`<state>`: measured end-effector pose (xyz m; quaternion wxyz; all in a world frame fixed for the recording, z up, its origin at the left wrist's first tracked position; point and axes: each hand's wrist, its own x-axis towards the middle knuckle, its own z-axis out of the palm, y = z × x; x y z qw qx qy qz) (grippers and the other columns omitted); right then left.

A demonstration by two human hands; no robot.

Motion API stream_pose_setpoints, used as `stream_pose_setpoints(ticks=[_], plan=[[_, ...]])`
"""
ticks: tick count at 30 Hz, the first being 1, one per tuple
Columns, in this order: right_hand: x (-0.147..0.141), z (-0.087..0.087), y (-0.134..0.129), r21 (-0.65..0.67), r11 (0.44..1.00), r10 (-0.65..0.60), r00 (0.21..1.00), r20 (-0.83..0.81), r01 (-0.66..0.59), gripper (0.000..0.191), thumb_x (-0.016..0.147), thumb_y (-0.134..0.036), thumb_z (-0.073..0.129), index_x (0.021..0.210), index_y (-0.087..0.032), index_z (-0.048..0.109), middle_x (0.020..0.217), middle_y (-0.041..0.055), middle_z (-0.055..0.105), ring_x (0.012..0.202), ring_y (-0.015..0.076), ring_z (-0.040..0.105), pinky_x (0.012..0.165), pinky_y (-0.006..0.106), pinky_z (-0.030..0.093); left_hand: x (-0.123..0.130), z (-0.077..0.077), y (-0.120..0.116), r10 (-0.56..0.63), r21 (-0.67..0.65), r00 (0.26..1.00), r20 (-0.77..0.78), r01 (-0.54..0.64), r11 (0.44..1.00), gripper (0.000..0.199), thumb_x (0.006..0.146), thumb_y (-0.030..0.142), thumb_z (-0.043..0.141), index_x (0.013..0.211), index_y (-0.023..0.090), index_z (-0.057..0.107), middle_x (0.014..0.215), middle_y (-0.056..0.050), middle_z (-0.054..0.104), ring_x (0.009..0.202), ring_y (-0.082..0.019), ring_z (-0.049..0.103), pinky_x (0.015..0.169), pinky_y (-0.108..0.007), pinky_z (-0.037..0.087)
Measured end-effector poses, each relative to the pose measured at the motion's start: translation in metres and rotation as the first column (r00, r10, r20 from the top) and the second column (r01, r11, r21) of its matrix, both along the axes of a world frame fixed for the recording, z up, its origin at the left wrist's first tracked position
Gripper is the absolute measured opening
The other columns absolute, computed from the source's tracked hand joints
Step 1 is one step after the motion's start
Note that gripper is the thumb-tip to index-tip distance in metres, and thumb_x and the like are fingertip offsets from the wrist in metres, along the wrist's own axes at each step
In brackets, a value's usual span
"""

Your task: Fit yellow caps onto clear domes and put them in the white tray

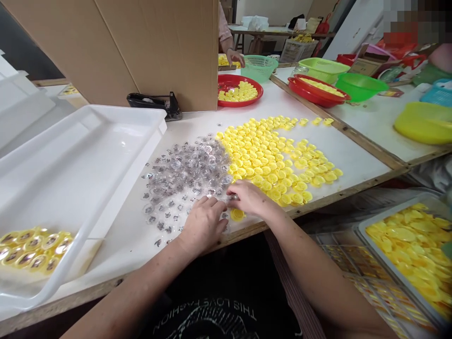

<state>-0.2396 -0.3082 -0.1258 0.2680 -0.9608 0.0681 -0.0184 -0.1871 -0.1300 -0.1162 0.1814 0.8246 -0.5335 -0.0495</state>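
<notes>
My left hand (pixel 205 220) rests low over the near edge of the clear pieces, fingers curled together; whatever they hold is hidden. Close beside it, my right hand (pixel 249 200) pinches a small clear printed disc (pixel 233 197) between thumb and fingers. A heap of similar clear plastic discs with dark printed figures (pixel 190 165) spreads ahead and to the left of my hands. Many shallow yellow plastic caps (pixel 261 160) cover the table on the right. One yellow cap (pixel 237 214) lies just below my right hand, by the table's front edge.
A deep white tray (pixel 123 141) on the left holds assembled yellow pieces (pixel 33 249). Behind stand a cardboard box (pixel 158 52), a black tape dispenser (pixel 155 103) and a red tray (pixel 259 96). A co-worker's hand (pixel 235 57) shows beyond. A bin of yellow caps (pixel 406 240) sits lower right.
</notes>
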Motion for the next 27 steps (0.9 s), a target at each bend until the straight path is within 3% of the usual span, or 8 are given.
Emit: stream_pose_setpoints(ticks=[4,8,13,16,19,21,24,27], plan=[[0.006,0.002,-0.002,0.03,1.0,0.0,1.0,0.016,0.0,0.004,0.075,-0.018,0.065,0.073,-0.021,0.067,0.075,0.0019,0.063,0.071,0.0159,0.055,0.064,0.026,0.036,0.0,0.005,-0.004,-0.006,0.023,1.0,0.01,0.006,1.0,0.019,0.077,0.022,0.062,0.096,0.018,0.063,0.089,-0.007,0.062,0.085,-0.023,0.055,0.082,-0.038,0.046],[0.003,0.003,-0.009,0.123,0.991,-0.047,0.998,0.034,0.042,0.014,0.078,-0.014,0.058,0.068,-0.021,0.067,0.067,-0.0008,0.064,0.065,0.0141,0.056,0.062,0.026,0.036,-0.001,0.002,-0.021,-0.097,0.061,0.995,0.026,0.095,0.994,0.037,0.072,0.026,0.07,0.108,0.021,0.063,0.092,-0.007,0.061,0.088,-0.024,0.054,0.085,-0.041,0.045],[-0.012,0.002,-0.018,0.315,0.936,-0.178,0.983,0.044,0.155,0.011,0.078,-0.017,0.059,0.071,-0.02,0.065,0.064,-0.0027,0.063,0.062,0.0126,0.059,0.062,0.025,0.042,-0.001,-0.01,-0.036,-0.152,0.046,0.987,0.051,0.15,0.988,0.02,0.073,0.022,0.069,0.092,0.02,0.067,0.092,-0.008,0.061,0.087,-0.024,0.055,0.083,-0.04,0.045],[-0.024,0.004,-0.02,0.466,0.862,-0.251,0.967,0.052,0.199,0.011,0.083,-0.024,0.054,0.08,-0.019,0.063,0.068,-0.0011,0.063,0.062,0.0134,0.063,0.058,0.025,0.046,0.0,-0.003,-0.031,-0.095,-0.078,0.993,-0.064,0.09,0.993,0.016,0.075,0.02,0.064,0.091,0.018,0.063,0.093,-0.007,0.063,0.086,-0.022,0.057,0.081,-0.037,0.047],[-0.034,0.008,-0.015,0.624,0.762,-0.278,0.958,0.073,0.173,0.018,0.087,-0.031,0.049,0.096,-0.018,0.059,0.074,0.0008,0.063,0.066,0.0144,0.066,0.057,0.026,0.05,0.001,0.012,-0.019,0.059,-0.094,0.932,-0.357,-0.098,0.991,0.016,0.076,0.023,0.062,0.091,0.019,0.058,0.076,-0.001,0.063,0.067,-0.016,0.058,0.064,-0.028,0.047],[-0.039,0.012,-0.007,0.774,0.625,-0.269,0.959,0.093,0.101,0.02,0.085,-0.032,0.056,0.1,-0.018,0.056,0.071,-0.0006,0.062,0.064,0.0136,0.065,0.055,0.025,0.05,0.003,0.02,-0.011,0.143,-0.07,0.838,-0.526,-0.21,0.975,0.021,0.075,0.027,0.063,0.093,0.019,0.056,0.071,0.002,0.061,0.056,-0.012,0.054,0.053,-0.024,0.043],[-0.042,0.017,0.011,0.907,0.42,-0.218,0.971,0.1,0.001,0.018,0.079,-0.029,0.066,0.092,-0.019,0.059,0.066,-0.003,0.061,0.058,0.0111,0.061,0.052,0.022,0.047,0.005,0.023,-0.001,0.158,-0.076,0.71,-0.686,-0.286,0.955,0.042,0.072,0.032,0.067,0.111,0.02,0.055,0.076,0.002,0.061,0.05,-0.009,0.051,0.044,-0.021,0.038],[-0.039,0.018,0.028,0.903,0.429,-0.153,0.985,0.083,-0.009,0.014,0.079,-0.028,0.068,0.09,-0.02,0.064,0.066,-0.0032,0.061,0.057,0.009,0.059,0.053,0.021,0.047,0.006,0.019,0.008,0.128,-0.064,0.621,-0.774,-0.277,0.959,0.049,0.073,0.033,0.067,0.119,0.02,0.056,0.067,0.003,0.059,0.049,-0.009,0.051,0.044,-0.021,0.039]])
